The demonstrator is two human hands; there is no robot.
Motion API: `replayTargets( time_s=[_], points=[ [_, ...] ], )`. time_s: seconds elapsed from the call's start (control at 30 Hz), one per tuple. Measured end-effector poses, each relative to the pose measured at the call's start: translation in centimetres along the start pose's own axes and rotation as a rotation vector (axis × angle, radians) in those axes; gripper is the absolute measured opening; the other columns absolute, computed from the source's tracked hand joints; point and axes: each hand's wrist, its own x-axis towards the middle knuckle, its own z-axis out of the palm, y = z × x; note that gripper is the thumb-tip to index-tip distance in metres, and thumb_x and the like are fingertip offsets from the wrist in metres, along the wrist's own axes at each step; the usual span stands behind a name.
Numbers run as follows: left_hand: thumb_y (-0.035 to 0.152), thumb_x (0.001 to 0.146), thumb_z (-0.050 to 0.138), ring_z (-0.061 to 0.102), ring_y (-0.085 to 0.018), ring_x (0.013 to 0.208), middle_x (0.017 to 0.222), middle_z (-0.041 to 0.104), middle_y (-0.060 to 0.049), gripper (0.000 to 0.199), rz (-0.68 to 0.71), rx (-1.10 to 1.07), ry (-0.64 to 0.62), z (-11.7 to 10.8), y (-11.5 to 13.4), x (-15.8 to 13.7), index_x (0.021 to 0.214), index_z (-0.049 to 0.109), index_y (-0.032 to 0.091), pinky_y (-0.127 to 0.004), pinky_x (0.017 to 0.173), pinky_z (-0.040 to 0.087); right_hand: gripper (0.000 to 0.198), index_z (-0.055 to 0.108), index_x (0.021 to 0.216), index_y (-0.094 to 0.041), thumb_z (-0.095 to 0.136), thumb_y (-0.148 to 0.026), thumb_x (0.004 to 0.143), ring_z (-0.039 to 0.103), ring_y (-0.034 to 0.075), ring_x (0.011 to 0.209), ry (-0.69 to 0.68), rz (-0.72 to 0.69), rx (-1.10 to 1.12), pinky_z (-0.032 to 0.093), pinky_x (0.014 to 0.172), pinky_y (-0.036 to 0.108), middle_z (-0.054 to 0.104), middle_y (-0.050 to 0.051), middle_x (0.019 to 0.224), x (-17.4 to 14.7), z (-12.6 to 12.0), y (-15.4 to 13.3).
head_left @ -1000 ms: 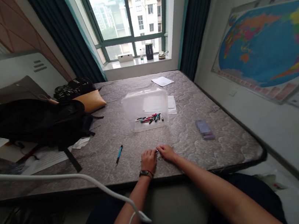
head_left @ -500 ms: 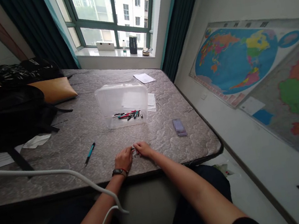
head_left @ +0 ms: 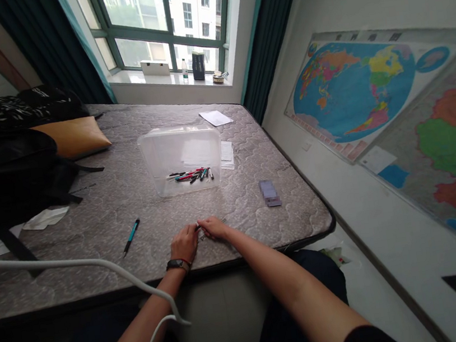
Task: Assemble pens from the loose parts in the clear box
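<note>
Dark item (head_left: 197, 227), too tiny for identification

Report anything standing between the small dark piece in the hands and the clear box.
Nothing visible: from the left hand and right hand, which hold the small dark piece, to the clear box, only mattress shows.

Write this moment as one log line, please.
left hand: at small dark item | right hand: at same item | teal pen: on mattress | clear bin: pens inside

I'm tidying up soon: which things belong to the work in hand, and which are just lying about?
Probably in the work:
small dark item, held between left hand and right hand
pens in the clear box
teal pen

Seemingly just lying about:
black backpack
loose papers
small bottle
</note>
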Motion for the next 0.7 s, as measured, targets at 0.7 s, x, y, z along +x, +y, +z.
replayTargets(
  time_s=[0.7],
  points=[
    [0.041, 0.099, 0.026, 0.063, -0.022, 0.089, 0.089, 0.070, -0.008, 0.042, -0.019, 0.018, -0.007, -0.70, 0.01, -0.09, 0.099, 0.065, 0.023, -0.030, 0.077, 0.041, 0.042, 0.051, 0.063, -0.017, 0.042, -0.038, 0.097, 0.042, 0.007, 0.039, -0.084, -0.036, 0.080, 0.032, 0.043, 0.019, 0.047, -0.005, 0.047, -0.29, -0.58, 0.10]
  ],
)
